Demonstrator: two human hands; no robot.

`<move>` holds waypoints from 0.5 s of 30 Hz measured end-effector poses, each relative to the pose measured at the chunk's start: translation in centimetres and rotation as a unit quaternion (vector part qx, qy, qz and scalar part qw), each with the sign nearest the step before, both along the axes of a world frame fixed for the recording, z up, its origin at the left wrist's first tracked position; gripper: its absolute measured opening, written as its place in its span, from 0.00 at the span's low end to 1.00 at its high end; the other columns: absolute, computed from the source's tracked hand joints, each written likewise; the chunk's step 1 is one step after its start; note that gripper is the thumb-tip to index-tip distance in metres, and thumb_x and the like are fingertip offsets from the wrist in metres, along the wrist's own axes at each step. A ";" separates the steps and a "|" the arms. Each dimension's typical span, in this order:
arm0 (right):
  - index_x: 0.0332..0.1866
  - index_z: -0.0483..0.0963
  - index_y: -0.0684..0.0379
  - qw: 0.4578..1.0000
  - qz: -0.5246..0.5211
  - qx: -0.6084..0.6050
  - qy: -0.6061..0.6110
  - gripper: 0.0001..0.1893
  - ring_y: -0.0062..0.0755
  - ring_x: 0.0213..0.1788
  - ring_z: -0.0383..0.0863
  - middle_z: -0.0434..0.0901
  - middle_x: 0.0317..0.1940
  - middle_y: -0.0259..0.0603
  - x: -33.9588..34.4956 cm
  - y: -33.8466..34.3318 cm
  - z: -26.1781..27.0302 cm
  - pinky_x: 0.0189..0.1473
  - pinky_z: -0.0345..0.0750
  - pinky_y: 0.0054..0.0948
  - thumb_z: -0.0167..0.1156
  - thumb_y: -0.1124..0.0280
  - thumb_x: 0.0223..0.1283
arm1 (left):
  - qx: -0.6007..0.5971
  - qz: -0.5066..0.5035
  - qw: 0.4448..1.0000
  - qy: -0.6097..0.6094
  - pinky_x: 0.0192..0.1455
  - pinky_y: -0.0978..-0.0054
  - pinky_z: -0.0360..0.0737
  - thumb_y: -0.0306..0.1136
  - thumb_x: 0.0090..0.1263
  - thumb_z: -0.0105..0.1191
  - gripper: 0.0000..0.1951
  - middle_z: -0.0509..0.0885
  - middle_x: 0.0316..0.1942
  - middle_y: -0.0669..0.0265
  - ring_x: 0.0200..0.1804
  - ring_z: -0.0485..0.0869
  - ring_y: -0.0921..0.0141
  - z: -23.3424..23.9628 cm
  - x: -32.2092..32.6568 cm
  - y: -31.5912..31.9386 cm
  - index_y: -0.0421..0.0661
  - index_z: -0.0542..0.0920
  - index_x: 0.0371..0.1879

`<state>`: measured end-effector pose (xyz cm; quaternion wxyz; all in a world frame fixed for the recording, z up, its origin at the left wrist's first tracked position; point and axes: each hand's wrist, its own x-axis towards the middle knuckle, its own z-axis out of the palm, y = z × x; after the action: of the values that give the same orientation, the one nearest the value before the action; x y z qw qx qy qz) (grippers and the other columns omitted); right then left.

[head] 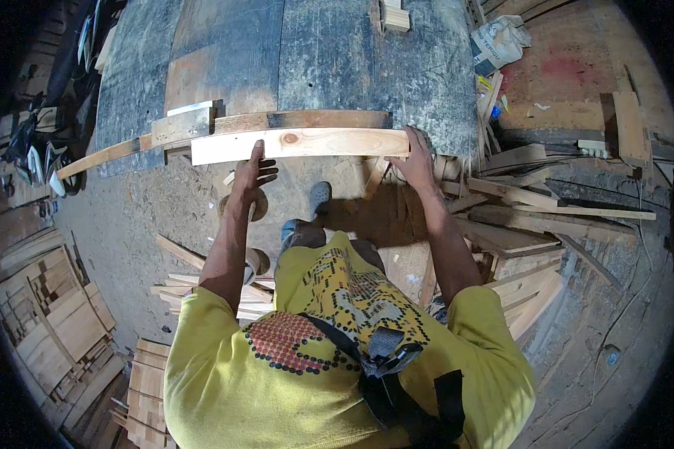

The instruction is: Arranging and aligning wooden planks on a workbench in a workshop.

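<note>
A pale planed wooden board (337,143) with a knot lies lengthwise along the near edge of the dark worktable (337,67). My right hand (418,160) grips the board's right end, fingers over the far corner and thumb at the near edge. The thumb of my left hand (253,173) touches the near side of the board left of the knot, while its other fingers are spread below the edge. Just behind the board runs a long, darker wooden strip (326,119). A short wooden block (181,127) sits against this strip at the left.
Small light wood pieces (396,18) lie at the table's far side. Offcuts (517,193) are heaped on the right near a white sack (497,45). Wood strips (185,292) lie on the floor by my legs, and stacked panels (62,331) stand at lower left.
</note>
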<state>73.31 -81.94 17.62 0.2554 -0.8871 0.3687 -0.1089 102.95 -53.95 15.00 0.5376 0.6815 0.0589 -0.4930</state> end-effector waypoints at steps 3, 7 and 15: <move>0.71 0.63 0.61 1.000 0.006 0.022 -0.004 0.46 0.55 0.68 0.69 0.67 0.68 0.54 -0.4 -0.3 -0.1 0.68 0.71 0.44 0.79 0.64 0.46 | -0.001 0.002 1.000 -0.003 0.50 0.58 0.85 0.69 0.66 0.54 0.47 0.81 0.52 0.44 0.48 0.85 0.55 -0.2 -0.2 -0.1 0.32 0.67 0.66; 0.72 0.62 0.61 1.000 0.000 0.028 0.007 0.46 0.56 0.69 0.69 0.66 0.70 0.54 -0.8 -0.2 -0.3 0.69 0.70 0.44 0.78 0.66 0.47 | 0.007 -0.004 1.000 -0.020 0.48 0.60 0.85 0.70 0.65 0.53 0.47 0.82 0.52 0.46 0.45 0.86 0.56 -0.6 -0.5 -0.1 0.34 0.68 0.66; 0.67 0.69 0.60 0.998 -0.027 -0.003 -0.053 0.43 0.52 0.68 0.71 0.71 0.66 0.52 -1.0 0.3 -0.8 0.68 0.71 0.41 0.81 0.67 0.40 | -0.004 0.004 0.995 -0.104 0.29 0.65 0.83 0.70 0.64 0.56 0.41 0.84 0.37 0.53 0.31 0.85 0.62 0.2 -1.6 -0.1 0.38 0.75 0.54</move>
<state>72.36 -81.61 16.82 0.2694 -0.8705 0.3779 -0.1639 101.39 -54.01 15.18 0.5454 0.7267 0.0030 -0.4176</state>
